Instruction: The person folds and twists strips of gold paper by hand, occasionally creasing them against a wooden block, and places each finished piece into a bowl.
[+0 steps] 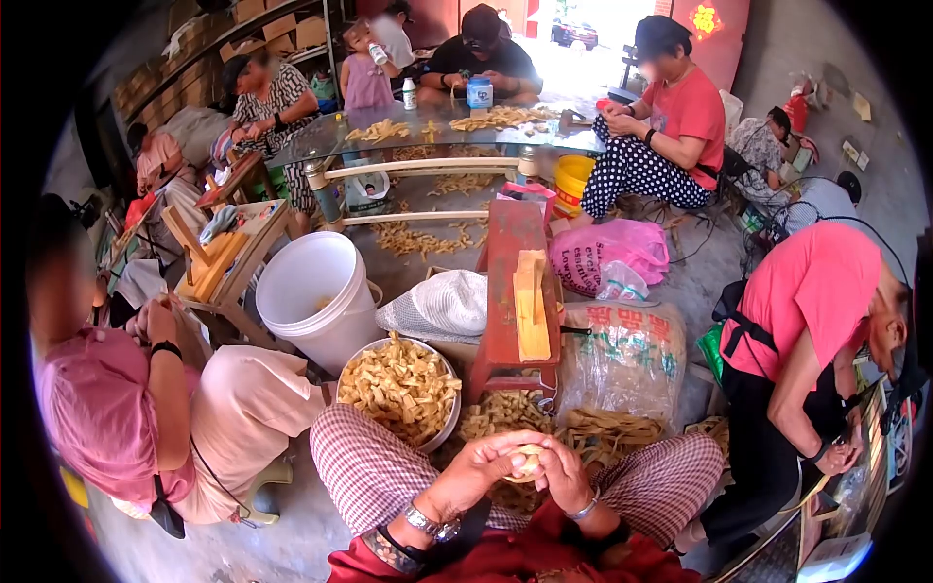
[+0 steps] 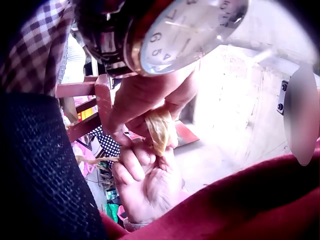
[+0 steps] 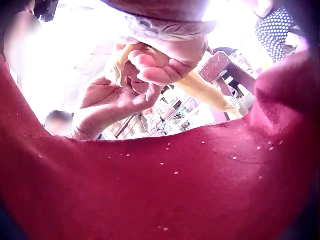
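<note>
In front of my lap both hands meet over a pale yellow, pliable strip (image 1: 526, 462), folded into a small bundle. My left hand (image 1: 483, 473), with a watch on its wrist, pinches the bundle from one side. From the other side my right hand (image 1: 567, 478) grips it with curled fingers. The left wrist view shows the folded part of the strip (image 2: 161, 131) between the fingertips. A long tail of the strip (image 3: 207, 94) sticks out past my right hand in the right wrist view. Below the hands lie more loose strips (image 1: 607, 434), and a heap of folded pieces (image 1: 505, 413) sits beside them.
A white basin (image 1: 453, 424) full of folded yellow pieces stands front left, with a white bucket (image 1: 316, 282) behind it. A red bench (image 1: 515, 228) bearing a wooden block (image 1: 531, 301) is ahead. People sit on both sides and around a glass table (image 1: 340, 136).
</note>
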Demonstrator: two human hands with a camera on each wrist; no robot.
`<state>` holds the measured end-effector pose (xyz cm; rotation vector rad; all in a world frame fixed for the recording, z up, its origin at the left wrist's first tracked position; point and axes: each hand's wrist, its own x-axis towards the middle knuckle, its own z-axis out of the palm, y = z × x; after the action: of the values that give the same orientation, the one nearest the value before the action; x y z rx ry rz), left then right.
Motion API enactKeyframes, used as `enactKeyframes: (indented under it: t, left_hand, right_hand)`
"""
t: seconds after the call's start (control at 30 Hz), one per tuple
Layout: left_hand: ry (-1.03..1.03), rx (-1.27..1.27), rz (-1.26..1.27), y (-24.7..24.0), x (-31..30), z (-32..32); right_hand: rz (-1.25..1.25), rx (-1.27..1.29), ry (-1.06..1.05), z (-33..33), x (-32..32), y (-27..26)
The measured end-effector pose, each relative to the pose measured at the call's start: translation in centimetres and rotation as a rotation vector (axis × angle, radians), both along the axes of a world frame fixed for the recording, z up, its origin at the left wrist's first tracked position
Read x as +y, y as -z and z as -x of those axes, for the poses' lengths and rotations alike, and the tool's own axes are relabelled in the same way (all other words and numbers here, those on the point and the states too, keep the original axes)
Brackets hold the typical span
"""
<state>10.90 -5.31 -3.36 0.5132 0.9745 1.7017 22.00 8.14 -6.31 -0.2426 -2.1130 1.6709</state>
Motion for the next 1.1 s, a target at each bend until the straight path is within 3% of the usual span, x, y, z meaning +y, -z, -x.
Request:
enactKeyframes:
  t: [0.17, 0.3, 0.4, 0.53, 0.63, 0.73, 0.83, 0.93, 1.0, 1.03, 1.07, 1.1]
  left_hand:
    - [0.111, 0.117, -0.020, -0.1, -0.3, 0.2]
    - [-0.018, 0.225, 0.019, 1.1, 0.4, -0.9]
    - [-0.192, 0.945, 0.032, 0.7, 0.7, -0.8]
    - [-0.286, 1.020, 0.033, 1.1, 1.6, -1.0]
    - [-0.235, 0.974, 0.040, 1.5, 1.8, -0.8]
    - [-0.191, 0.858, -0.005, 2.8, 1.8, -0.5]
    - [0.089, 0.423, 0.145, 2.2, 0.9, -0.6]
    - [0.203, 0.037, 0.203, 3.5, 0.6, -0.4]
    - [0.214, -0.155, 0.067, 3.8, 0.7, -0.5]
    - [0.220, -0.250, 0.000, 3.9, 0.8, -0.4]
    - [0.211, -0.280, -0.019, 3.8, 0.9, -0.3]
    - [0.201, -0.310, -0.038, 3.6, 1.0, -0.2]
  right_hand:
    - [0.169, -0.046, -0.082, -0.3, 0.5, 0.7]
    - [0.183, -0.078, -0.097, -0.1, 0.8, 1.1]
    - [0.239, -0.126, -0.066, -0.2, 0.4, 0.8]
    - [0.205, -0.075, 0.020, 0.0, -0.1, 1.3]
    - [0.298, -0.190, 0.020, 0.3, -0.1, -0.5]
    - [0.078, -0.154, 0.134, 0.2, -0.1, 1.1]
    - [-0.007, -0.171, 0.154, -0.2, 0.3, 1.2]
    - [0.001, -0.162, 0.061, -0.7, 0.7, 1.0]
    - [0.055, -0.175, -0.015, -1.1, 1.3, 1.5]
    - [-0.068, -0.020, 0.060, -0.7, 1.3, 2.0]
    - [0.135, -0.090, 0.087, -1.2, 1.5, 2.0]
    - [0.054, -0.063, 0.096, -1.5, 2.0, 2.1]
